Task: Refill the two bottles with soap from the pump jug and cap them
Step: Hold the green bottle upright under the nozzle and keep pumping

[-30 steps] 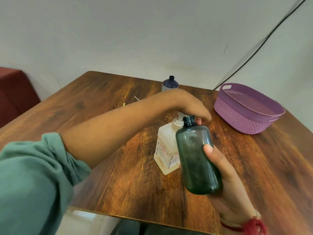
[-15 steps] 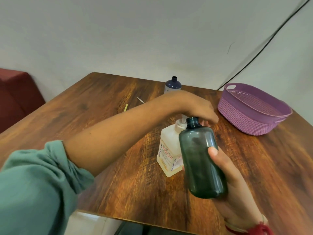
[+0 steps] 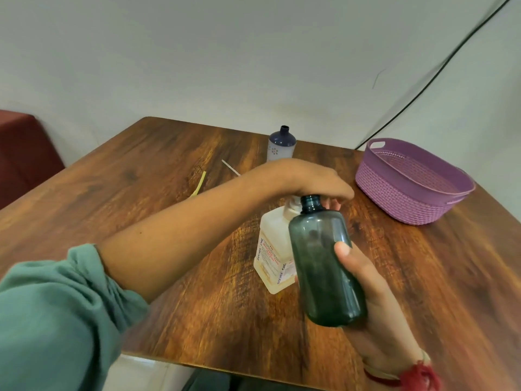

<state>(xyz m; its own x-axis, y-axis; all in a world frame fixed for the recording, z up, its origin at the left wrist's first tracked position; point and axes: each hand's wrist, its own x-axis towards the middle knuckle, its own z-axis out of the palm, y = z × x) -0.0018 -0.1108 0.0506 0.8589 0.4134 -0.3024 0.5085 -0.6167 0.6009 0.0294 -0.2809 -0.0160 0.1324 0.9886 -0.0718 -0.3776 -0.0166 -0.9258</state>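
from where i sit, my right hand (image 3: 375, 300) is wrapped around the lower body of a dark green bottle (image 3: 324, 266), thumb laid across its front, fingers hidden behind it. the bottle is lifted off the wooden table (image 3: 174, 153), its long axis close to upright and leaning a little, bottom toward me, open uncapped neck pointing up and away to sit just under my left hand (image 3: 318, 182). that hand is curled palm-down over the pump head of the soap jug (image 3: 272, 258), pressing on top of it; the fingers are bent together over the pump, whose spout i cannot make out behind the bottle's neck. the jug stands upright on the table, a pale square container with a red-printed label, just beside and partly behind the green bottle. i cannot tell whether any soap is running. the second bottle (image 3: 280, 143), white with a dark blue shoulder and an open neck, stands upright near the table's far edge, well apart from the jug. a purple basket (image 3: 408, 198) sits to the right, and a yellow strip (image 3: 198, 184) and a thin white stick (image 3: 229, 167) lie flat on the wood at left.
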